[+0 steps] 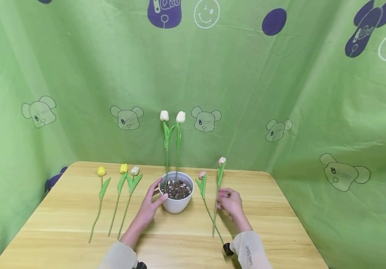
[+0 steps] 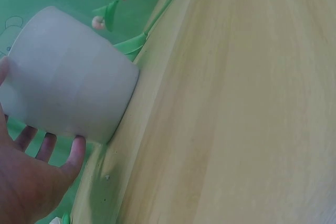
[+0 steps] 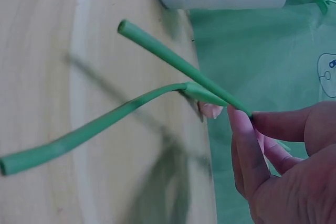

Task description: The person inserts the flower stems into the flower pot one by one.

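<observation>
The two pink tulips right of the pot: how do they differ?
The pinched pink tulip is lifted off the table, its stem gripped by the right hand; the other pink tulip lies flat, untouched. The pinched one's bloom sits higher and farther back. Both have pink blooms, green stems and leaves.

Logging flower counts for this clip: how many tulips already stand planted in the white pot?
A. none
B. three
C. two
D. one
C. Two white tulips stand upright in the soil of the white pot, which the left hand touches at its side. The other five lie outside it: three on the table to the left, two to the right, one of them with its stem pinched by the right hand.
</observation>
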Demonstrator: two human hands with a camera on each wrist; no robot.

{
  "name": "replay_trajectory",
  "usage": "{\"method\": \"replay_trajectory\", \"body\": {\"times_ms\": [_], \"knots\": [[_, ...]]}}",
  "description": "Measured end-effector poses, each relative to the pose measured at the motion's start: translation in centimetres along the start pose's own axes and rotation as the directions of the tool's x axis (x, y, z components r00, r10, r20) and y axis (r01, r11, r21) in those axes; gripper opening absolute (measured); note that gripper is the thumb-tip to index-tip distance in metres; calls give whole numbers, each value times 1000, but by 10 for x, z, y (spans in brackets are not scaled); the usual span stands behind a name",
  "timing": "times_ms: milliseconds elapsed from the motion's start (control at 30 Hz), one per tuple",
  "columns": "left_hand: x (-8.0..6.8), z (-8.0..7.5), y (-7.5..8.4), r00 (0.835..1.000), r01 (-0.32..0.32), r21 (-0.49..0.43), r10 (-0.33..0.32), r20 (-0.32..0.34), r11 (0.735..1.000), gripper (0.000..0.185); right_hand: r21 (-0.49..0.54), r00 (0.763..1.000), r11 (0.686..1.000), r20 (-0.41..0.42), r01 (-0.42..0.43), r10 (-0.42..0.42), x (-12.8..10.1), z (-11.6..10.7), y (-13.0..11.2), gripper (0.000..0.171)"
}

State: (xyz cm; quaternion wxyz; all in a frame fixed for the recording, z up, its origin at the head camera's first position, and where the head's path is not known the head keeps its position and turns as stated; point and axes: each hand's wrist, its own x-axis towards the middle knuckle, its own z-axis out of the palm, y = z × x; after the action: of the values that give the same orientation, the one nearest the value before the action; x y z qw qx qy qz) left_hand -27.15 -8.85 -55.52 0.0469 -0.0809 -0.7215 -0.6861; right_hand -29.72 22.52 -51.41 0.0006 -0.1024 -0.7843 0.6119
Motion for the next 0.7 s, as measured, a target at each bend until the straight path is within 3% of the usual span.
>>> {"method": "replay_trajectory", "body": {"times_ms": [233,500,700], "knots": [[-2,0,-2,1000,6,2,-6,-5,1000,69,32,999,998,4,50,-51,-1,0,-12,40],[-2,-1,2,1000,-3,24,3,0,1000,69,121,994,987,-4,107,-107,-4,3,-39,40],[0,-1,2,1000,7,18,-7,0,1000,69,127,989,981,-8,150,-150,-2,4,-62,40]]}}
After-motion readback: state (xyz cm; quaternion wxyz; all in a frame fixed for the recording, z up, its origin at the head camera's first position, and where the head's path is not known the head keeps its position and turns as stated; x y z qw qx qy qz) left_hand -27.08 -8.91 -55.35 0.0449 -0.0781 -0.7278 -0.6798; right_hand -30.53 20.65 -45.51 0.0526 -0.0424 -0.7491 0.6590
